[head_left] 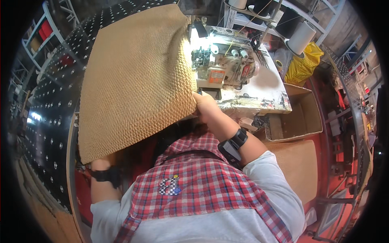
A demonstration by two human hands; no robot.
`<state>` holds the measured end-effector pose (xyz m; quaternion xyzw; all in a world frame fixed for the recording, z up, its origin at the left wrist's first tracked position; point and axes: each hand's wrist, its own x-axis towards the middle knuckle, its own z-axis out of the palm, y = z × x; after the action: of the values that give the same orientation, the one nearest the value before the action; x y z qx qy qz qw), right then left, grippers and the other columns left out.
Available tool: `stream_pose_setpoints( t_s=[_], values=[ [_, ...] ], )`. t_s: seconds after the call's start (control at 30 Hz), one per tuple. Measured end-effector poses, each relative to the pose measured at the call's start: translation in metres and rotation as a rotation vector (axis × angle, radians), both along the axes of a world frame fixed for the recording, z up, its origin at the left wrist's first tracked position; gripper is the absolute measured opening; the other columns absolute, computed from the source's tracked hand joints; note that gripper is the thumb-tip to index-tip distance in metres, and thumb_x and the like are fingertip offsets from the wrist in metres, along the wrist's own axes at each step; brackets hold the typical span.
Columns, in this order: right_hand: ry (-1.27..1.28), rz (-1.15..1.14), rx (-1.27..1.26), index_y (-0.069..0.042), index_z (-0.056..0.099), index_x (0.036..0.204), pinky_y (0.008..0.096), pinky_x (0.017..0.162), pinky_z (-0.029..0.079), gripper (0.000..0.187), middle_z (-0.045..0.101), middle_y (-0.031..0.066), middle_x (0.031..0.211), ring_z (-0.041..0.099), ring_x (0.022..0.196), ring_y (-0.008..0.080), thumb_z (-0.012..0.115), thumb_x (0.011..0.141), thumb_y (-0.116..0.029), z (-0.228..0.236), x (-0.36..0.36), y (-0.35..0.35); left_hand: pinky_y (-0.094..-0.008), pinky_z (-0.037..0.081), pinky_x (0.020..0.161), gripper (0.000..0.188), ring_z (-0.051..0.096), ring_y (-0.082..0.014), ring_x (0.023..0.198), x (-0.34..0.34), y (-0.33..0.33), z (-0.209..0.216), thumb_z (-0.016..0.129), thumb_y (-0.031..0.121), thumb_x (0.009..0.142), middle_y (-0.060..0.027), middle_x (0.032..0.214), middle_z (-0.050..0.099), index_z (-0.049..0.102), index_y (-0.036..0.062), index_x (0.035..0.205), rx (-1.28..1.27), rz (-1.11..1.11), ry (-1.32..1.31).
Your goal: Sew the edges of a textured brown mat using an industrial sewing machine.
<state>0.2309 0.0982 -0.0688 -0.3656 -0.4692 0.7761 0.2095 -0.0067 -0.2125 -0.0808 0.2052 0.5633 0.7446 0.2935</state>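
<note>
A large tan sheet of bumpy, textured fabric spreads over the table to the left of an overlock sewing machine. Its right edge runs along the machine's lit sewing area, where the cloth bunches into ripples. My right hand pinches the near right corner of the fabric, just below the machine's front. At the near left corner, my left hand reaches under the sheet; the cloth hides its fingers, so its grip does not show.
A black table with shiny studs extends left. An open cardboard box stands right of the machine table, with another tan piece below. White thread cones and a yellow bag are at the back right.
</note>
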Motion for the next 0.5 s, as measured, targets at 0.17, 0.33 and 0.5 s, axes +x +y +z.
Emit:
stream_pose_setpoints(
  t_s=[0.17, 0.33, 0.5],
  values=[
    [0.010, -0.072, -0.014, -0.004, 0.053, 0.090, 0.0269, 0.039, 0.035, 0.020, 0.054, 0.0056, 0.071, 0.048, 0.049, 0.0139, 0.049, 0.083, -0.022, -0.005, -0.007, -0.001, -0.0349, 0.026, 0.099, 0.059, 0.036, -0.0237, 0.118, -0.085, -0.005, 0.072, 0.029, 0.046, 0.088, -0.0104, 0.133, 0.032, 0.032, 0.0027, 0.128, 0.245, -0.147, -0.384],
    [0.079, -0.131, 0.066, -0.001, 0.053, 0.096, 0.0325, 0.056, 0.043, 0.025, 0.056, 0.0085, 0.082, 0.053, 0.066, 0.0177, 0.049, 0.083, -0.023, -0.022, -0.028, 0.004, -0.0360, 0.033, 0.094, 0.053, 0.044, -0.0261, 0.110, -0.196, 0.037, 0.074, 0.037, 0.036, 0.088, -0.0152, 0.123, 0.043, 0.036, -0.0043, 0.123, -0.109, 0.103, -0.375],
    [0.056, -0.122, 0.157, -0.001, 0.052, 0.099, 0.0339, 0.068, 0.043, 0.027, 0.056, 0.0097, 0.090, 0.053, 0.079, 0.0198, 0.049, 0.084, -0.023, -0.020, -0.029, 0.003, -0.0364, 0.041, 0.086, 0.041, 0.054, -0.0275, 0.095, -0.191, 0.058, 0.058, 0.049, 0.026, 0.084, -0.0149, 0.106, 0.055, 0.047, -0.0043, 0.112, -0.139, -0.048, -0.225]
  ],
)
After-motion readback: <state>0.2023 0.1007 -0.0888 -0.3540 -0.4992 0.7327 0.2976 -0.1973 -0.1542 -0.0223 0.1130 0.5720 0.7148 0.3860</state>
